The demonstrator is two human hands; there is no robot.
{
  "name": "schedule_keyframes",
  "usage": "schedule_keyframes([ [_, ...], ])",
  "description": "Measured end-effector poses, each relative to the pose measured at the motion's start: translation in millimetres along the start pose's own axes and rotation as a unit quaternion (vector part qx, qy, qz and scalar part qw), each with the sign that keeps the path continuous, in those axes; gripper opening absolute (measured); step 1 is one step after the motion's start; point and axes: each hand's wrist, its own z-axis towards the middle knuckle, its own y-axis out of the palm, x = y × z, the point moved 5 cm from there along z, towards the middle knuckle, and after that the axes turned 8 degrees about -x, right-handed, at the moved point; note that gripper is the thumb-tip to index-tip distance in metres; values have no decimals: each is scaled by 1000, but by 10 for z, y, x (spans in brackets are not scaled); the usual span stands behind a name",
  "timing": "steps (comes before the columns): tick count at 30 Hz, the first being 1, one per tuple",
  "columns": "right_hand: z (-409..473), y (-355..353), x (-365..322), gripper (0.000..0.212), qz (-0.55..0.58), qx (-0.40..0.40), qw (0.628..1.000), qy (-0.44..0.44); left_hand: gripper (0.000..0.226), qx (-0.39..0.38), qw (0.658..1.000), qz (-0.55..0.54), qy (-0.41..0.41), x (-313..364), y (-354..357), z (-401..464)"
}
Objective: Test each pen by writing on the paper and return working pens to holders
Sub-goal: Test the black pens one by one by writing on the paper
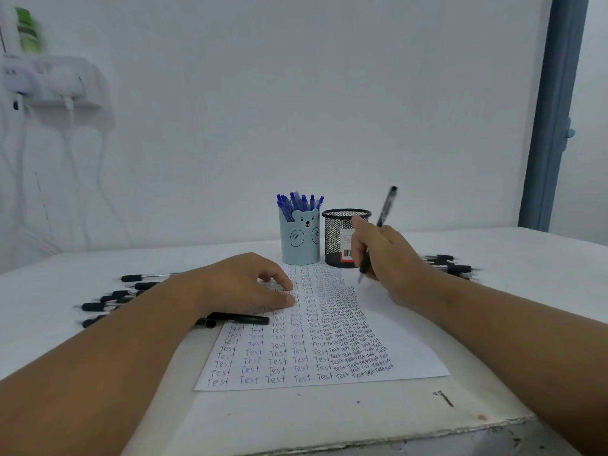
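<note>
White lined-with-"Test" sheet of paper (329, 343) lies mid-desk under my left hand (250, 284), fingers flat. My right hand (385, 258) grips a black pen (378, 232), tip hovering at two o'clock; I should lower it onto blank margin, pressing lightly.

plain white wall (296, 93), white table (329, 419) with chipped front edge, blue-grey door frame (556, 110) at right, wall-mounted shelf (56, 83) at left
</note>
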Motion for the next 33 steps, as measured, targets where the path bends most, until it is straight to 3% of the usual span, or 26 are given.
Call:
schedule_keyframes([
  [3, 24, -46, -77, 62, -41, 23, 998, -46, 28, 0, 1000, 4, -1, 4, -3, -2],
  [10, 9, -67, -110, 16, -87, -3, 991, -98, 27, -1, 1000, -4, -4, -4, -1, 12],
  [17, 63, -64, -12, 34, -52, -8, 995, -80, 27, 2, 1000, -7, -6, -3, 3, 11],
  [22, 27, -57, -59, 35, -35, -5, 997, -74, 27, 2, 1000, -5, 0, -12, 1, 15],
  [25, -3, -109, -181, 33, -109, 24, 989, -100, 27, 3, 1000, -3, -6, -28, -6, 23],
  [29, 46, -346, -278, 24, -266, 95, 945, -163, 26, 7, 1000, -1, -2, -16, -3, 17],
  [33, 114, -624, -89, 33, -275, 106, 952, -81, 26, 8, 1000, -4, 5, -2, 1, 15],
])
